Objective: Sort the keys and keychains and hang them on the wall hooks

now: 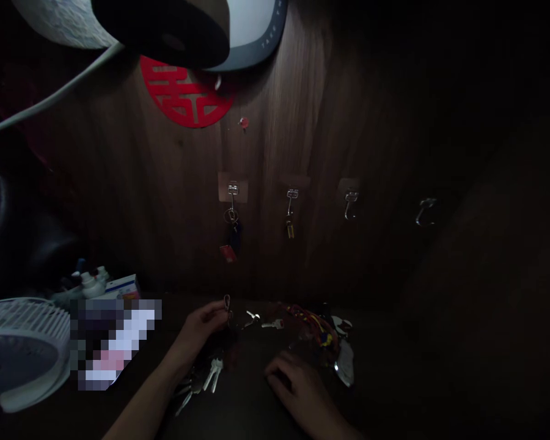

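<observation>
My left hand (205, 322) pinches a small metal carabiner clip (227, 302) between thumb and fingers above the dark tabletop. What hangs below the clip is too dark to make out. Loosely curled, my right hand (296, 386) rests low over the table, thumb and index finger apart, with nothing visible in it. Between the hands lie some loose keys (273, 324) and another small key bunch (253, 318). Several silver keys (214, 373) sit beside my left forearm. A red and yellow braided cord (316, 322) lies beyond my right hand, near a pale, shiny flat object (345, 363).
On the wooden wall (266, 256) are several metal hooks; the left hook (233, 190) bears a key ring with a red tag (228, 253), and the second hook (292, 195) a small brass-coloured item (290, 230). A white fan (22, 354) and small bottles (91, 284) stand left.
</observation>
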The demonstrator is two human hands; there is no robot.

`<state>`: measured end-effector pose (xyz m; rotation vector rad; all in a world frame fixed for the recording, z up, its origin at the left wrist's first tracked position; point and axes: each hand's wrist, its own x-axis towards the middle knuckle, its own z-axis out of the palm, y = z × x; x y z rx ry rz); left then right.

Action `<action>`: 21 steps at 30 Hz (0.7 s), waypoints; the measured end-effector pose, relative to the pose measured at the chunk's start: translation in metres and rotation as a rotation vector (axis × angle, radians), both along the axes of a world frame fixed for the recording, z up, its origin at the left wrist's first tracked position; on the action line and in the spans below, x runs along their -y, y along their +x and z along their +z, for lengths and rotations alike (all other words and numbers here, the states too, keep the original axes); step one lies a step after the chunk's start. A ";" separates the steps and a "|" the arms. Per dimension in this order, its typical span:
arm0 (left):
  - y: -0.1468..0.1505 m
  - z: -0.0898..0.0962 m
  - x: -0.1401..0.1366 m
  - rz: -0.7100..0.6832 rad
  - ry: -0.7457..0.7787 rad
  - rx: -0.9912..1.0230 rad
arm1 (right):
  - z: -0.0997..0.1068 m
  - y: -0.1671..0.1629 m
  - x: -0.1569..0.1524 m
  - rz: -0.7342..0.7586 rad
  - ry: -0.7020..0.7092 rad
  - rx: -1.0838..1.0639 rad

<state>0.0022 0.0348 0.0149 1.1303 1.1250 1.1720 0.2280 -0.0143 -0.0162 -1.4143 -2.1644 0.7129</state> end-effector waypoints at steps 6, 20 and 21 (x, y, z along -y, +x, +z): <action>0.004 0.007 0.005 0.043 0.019 0.074 | 0.006 0.000 0.003 -0.011 0.001 0.000; 0.024 0.013 0.024 0.209 0.291 -0.325 | 0.035 0.001 0.008 -0.096 -0.045 -0.433; 0.026 0.011 0.026 0.222 0.362 -0.381 | 0.041 -0.001 0.009 -0.097 -0.058 -0.477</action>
